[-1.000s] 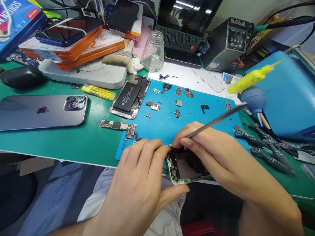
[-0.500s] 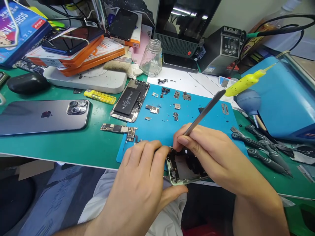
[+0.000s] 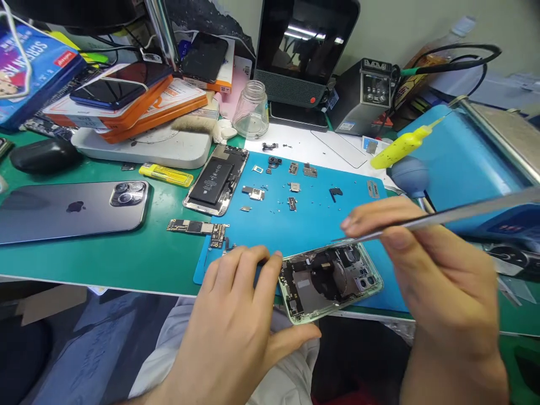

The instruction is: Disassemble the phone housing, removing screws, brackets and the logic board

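Note:
My left hand [image 3: 236, 309] grips the left end of an opened phone housing [image 3: 307, 289], its thumb along the near edge and its fingers over the far corner. The pale green frame tilts at the front edge of the blue mat [image 3: 270, 230], its inside facing up. Above and to the right of it, my right hand [image 3: 439, 264] pinches metal tweezers [image 3: 447, 215], whose thin tip points left over the housing's far edge. Whether the tip touches the frame or holds anything I cannot tell. A logic board [image 3: 194, 227] lies left of the housing.
Small brackets, screws and a camera module [image 3: 275, 161] are spread over the mat. A screen assembly with battery [image 3: 217, 180] lies at its left edge, beside a yellow lighter [image 3: 166, 174] and a dark phone [image 3: 76, 211]. A glass jar [image 3: 252, 109] and yellow syringe [image 3: 400, 147] stand or lie farther back.
My right hand has pulled back to the right with the tweezers, which now lie flatter, uncovering the housing's right end. My left hand keeps its hold. The camera view has shifted slightly.

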Tool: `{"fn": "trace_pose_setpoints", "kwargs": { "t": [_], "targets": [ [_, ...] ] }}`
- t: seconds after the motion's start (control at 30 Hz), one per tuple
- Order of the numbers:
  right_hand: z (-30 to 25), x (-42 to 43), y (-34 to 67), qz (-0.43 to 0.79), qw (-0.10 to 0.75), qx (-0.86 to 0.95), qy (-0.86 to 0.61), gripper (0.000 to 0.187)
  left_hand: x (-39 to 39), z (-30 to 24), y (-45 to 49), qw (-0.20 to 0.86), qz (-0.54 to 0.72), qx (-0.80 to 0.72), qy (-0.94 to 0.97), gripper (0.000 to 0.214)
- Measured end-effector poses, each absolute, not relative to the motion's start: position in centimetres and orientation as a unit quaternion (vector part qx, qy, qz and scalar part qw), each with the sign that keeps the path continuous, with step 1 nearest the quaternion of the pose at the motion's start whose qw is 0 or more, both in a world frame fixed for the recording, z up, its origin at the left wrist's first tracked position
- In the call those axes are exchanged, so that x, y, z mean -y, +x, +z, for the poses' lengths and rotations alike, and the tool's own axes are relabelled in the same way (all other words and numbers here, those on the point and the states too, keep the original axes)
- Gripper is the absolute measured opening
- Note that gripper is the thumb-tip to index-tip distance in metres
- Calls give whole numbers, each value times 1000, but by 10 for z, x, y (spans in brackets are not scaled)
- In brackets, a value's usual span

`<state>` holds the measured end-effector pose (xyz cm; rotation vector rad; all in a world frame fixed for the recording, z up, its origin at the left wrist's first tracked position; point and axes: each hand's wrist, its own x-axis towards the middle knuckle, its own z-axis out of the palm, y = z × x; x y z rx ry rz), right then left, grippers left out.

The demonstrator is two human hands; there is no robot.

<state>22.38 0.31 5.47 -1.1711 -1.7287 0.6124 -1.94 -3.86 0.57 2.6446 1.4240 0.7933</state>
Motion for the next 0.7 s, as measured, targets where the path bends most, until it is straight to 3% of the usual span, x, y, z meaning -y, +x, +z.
{"fn": "trace_pose_setpoints", "kwargs": {
  "t": [0.13, 0.2, 0.27, 0.33, 0.4, 0.47, 0.53, 0.7],
  "targets": [
    [47, 28, 253, 224, 530, 583, -574, 27, 46, 2, -32, 17, 239, -442, 865, 86],
    [44, 43, 267, 200, 547, 519, -626, 52, 48, 2, -40, 37, 233, -419, 877, 85],
    [41, 56, 278, 195, 555, 482, -649, 74, 46, 4, -45, 59, 233, -383, 892, 70],
    [36, 67, 286, 212, 554, 475, -650, 57, 41, 6, -45, 75, 224, -348, 907, 67],
    [31, 75, 292, 230, 561, 474, -639, 17, 35, 8, -40, 83, 206, -326, 919, 90],
    [25, 82, 296, 240, 583, 466, -621, 22, 30, 10, -31, 93, 190, -324, 922, 121],
    [22, 87, 301, 242, 618, 453, -596, 26, 28, 11, -21, 123, 186, -341, 913, 130],
    [21, 90, 301, 246, 642, 458, -564, 10, 27, 8, 6, 187, 196, -363, 891, 104]
  ]
}}
